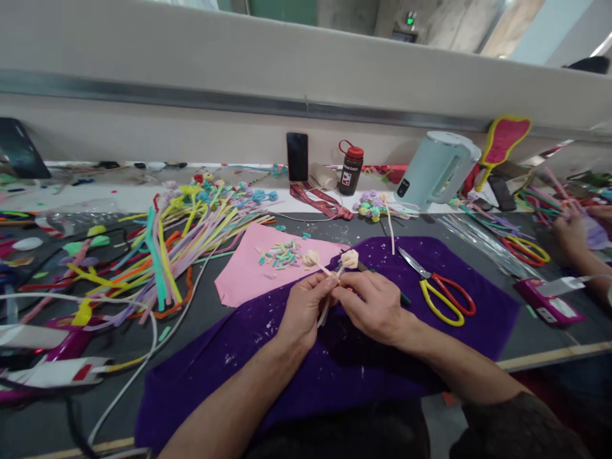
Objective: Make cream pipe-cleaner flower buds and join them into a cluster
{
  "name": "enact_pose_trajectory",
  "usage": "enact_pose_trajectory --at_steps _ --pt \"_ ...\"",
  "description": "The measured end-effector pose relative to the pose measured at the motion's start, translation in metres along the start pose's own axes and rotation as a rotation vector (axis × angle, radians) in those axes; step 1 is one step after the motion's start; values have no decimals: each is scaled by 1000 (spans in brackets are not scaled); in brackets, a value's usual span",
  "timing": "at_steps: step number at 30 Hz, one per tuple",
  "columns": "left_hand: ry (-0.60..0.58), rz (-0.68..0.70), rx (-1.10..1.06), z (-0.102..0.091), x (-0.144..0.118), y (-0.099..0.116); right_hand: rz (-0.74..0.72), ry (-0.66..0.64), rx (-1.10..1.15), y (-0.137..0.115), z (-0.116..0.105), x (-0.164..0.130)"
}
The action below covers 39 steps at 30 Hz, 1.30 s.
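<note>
Over the purple cloth [296,376], our left hand [302,312] and right hand [375,306] pinch cream pipe-cleaner flowers [349,258], fingers closed on stems, mid-twist; joining them needs steady turning.

Lower stems of the cream pipe-cleaner flowers [329,268] hidden within the left hand [303,310] and right hand [375,306]. Co-worker's hand [571,233] cut off at right edge. Bottle [351,169] label too small to read.

Two cream pipe-cleaner flowers [329,260], each a small curled fuzzy bud on a thin stem; one bud at left, one at right, close together; stems angle down and meet between left hand [302,307] and right hand [375,306]. Both held above purple cloth [363,363]; lower stem ends hidden by fingers.
</note>
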State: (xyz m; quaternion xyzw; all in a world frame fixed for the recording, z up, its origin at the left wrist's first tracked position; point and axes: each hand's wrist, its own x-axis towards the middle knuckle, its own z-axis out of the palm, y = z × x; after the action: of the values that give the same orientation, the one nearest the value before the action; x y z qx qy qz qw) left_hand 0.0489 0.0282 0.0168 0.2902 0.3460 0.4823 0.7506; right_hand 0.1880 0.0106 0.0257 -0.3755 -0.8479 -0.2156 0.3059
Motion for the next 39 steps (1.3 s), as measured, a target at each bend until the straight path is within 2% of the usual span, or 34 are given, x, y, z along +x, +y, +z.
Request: enact_pose_trajectory --at_steps 10,18,21,23,26,28,31,35,39 --pt "-76 -70 -99 7 3 1 -10 137 -60 11 10 -6" --pt "-84 -208 -237 22 -3 8 -118 246 9 21 -6 0" --pt "-87 -220 -218 22 -2 7 -136 236 29 22 -7 -2" --pt "-86 -174 -156 19 0 5 -120 212 59 22 -5 -5" --pt "-64 -45 10 12 4 2 -23 180 156 21 0 -8" --pt "7 40 154 8 6 0 66 164 261 19 3 -8" --pt "49 146 332 4 6 -1 187 126 453 17 4 -6" --pt "41 196 408 2 4 -2 369 96 627 15 5 -4" --pt "18 198 404 1 4 -4 497 103 671 14 9 -6"
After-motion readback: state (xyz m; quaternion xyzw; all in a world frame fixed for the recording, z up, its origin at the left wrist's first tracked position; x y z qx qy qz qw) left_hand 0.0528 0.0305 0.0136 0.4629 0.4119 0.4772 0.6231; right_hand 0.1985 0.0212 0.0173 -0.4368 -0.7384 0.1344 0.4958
